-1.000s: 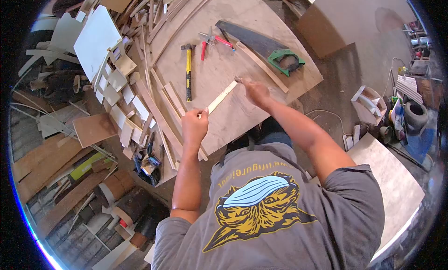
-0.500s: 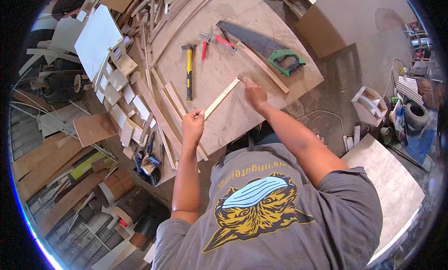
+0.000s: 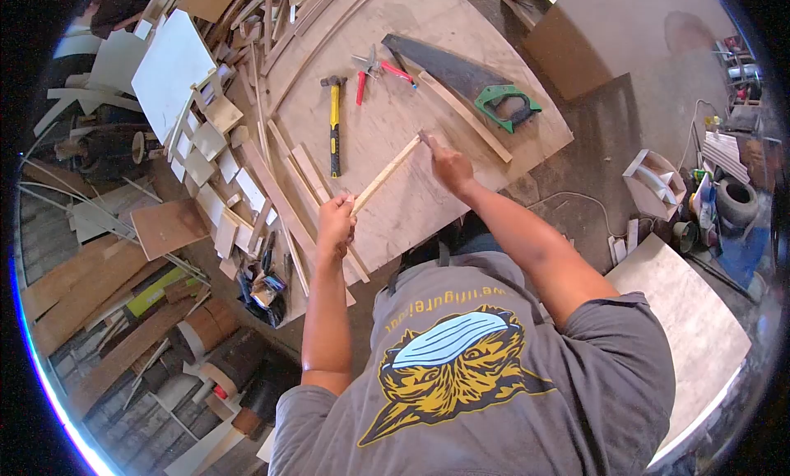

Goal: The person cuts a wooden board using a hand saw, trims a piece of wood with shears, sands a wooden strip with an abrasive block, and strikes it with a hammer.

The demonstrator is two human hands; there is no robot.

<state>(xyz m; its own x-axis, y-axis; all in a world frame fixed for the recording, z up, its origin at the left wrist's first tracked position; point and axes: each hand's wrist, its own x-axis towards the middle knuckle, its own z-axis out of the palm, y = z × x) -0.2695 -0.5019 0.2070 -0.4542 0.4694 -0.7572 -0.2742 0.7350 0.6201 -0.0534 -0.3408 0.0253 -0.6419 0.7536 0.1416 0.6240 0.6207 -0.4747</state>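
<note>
Above the plywood tabletop (image 3: pixel 383 254), a thin, pale wooden strip (image 3: pixel 387 171) spans both my hands at a slant. My left hand (image 3: pixel 336 221) is closed around its near end. My right hand (image 3: pixel 451 167) pinches the far end, where a dark tip shows between the fingers. Just beyond my left hand lies a yellow-and-black hammer (image 3: pixel 334 130). Pliers with red handles (image 3: pixel 372 71) rest farther back. Close to my right hand are a wooden batten (image 3: pixel 465 118) and a handsaw with a green handle (image 3: pixel 506 107).
Several wood strips (image 3: pixel 306 173) lie left of my left hand, beside a heap of offcuts (image 3: pixel 216 139). A dark tool pouch (image 3: pixel 262 295) sits at the table's near-left corner. To the right, a large board (image 3: pixel 609 32) and an open wooden box (image 3: pixel 652 184) stand off the table.
The strip has turned a little, showing a narrower side now. My left hand has shifted slightly toward me, and its fingers have changed their hold. My right hand has hardly moved.
</note>
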